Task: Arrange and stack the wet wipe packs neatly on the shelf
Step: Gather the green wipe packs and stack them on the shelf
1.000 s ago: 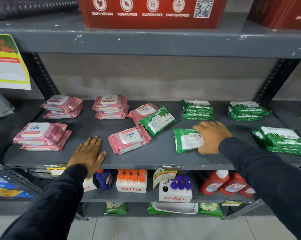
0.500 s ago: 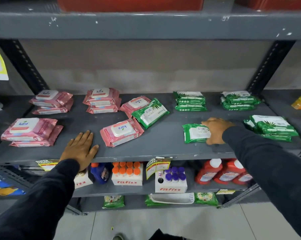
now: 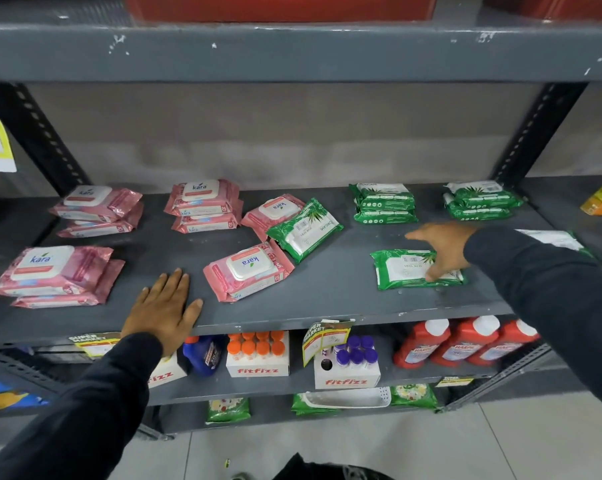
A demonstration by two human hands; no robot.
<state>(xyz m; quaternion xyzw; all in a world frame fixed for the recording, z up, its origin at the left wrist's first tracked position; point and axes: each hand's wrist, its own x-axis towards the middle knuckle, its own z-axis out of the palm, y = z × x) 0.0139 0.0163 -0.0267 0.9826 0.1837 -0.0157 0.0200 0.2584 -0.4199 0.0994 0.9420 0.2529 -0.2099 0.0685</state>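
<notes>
On the grey shelf (image 3: 327,299) pink packs lie in neat stacks at the front left (image 3: 55,275), back left (image 3: 97,211) and back middle (image 3: 204,206). Loose in the middle lie a pink pack (image 3: 247,270), another pink pack (image 3: 275,213) and a tilted green pack (image 3: 306,233). Green stacks sit at the back right (image 3: 384,206) and far right (image 3: 479,200). My right hand (image 3: 441,247) rests with spread fingers on the right end of a single green pack (image 3: 403,270). My left hand (image 3: 162,308) lies flat and open on the shelf's front edge.
A shelf board (image 3: 292,53) runs overhead with red boxes on it. Slotted uprights (image 3: 534,133) stand at both back corners. Below are fitfizz boxes (image 3: 258,355), red bottles (image 3: 462,344) and a white basket (image 3: 348,398). Another green stack (image 3: 552,239) is half hidden behind my right sleeve.
My right hand has slid the single green pack to the right along the shelf, and its fingers have spread over the pack's end. My left hand stays put. The camera has tilted down.
</notes>
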